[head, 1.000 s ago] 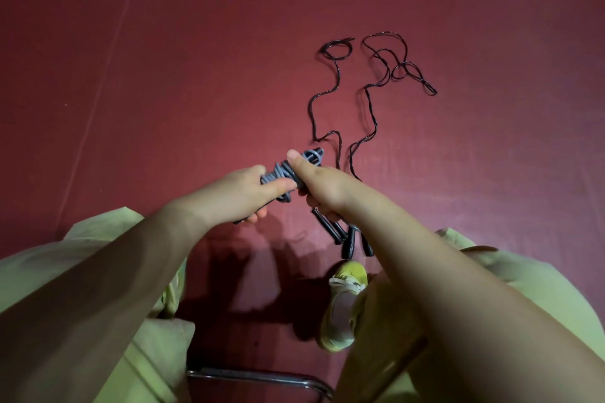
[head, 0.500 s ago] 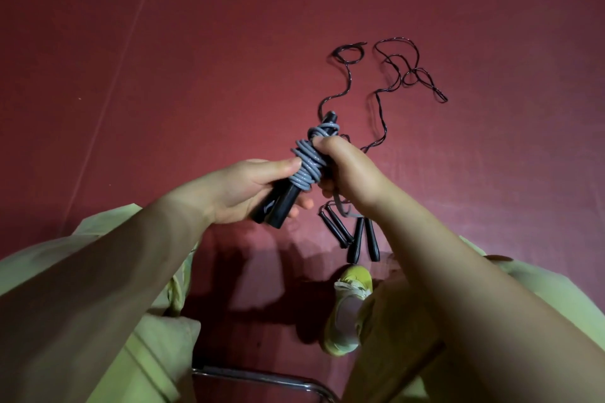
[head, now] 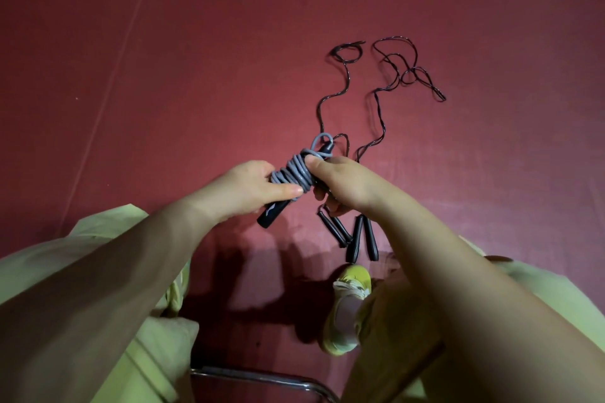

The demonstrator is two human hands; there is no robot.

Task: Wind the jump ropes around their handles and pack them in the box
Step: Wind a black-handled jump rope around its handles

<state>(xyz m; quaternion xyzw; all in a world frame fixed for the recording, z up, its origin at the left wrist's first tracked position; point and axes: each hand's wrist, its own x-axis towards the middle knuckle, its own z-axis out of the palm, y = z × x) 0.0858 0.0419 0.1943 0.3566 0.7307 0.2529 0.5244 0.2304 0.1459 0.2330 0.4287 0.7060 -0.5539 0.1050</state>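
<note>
I see left hand (head: 248,188) and right hand (head: 340,181) both clenched on grey rope bundle (head: 294,170), held above red floor (head: 196,75). Cord looks soft, springy; I judge better pinch over coils, not on smooth handles.

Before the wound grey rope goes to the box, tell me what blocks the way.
Cannot say: no box is in view. Both the left hand and right hand grip the grey rope bundle above the red floor, where unwound black ropes lie ahead.

A person in loose, pale yellow-green clothing (head: 157,347), forearms bare. One foot wears a yellow-green sneaker (head: 347,307) with a pale upper and worn toe.
</note>
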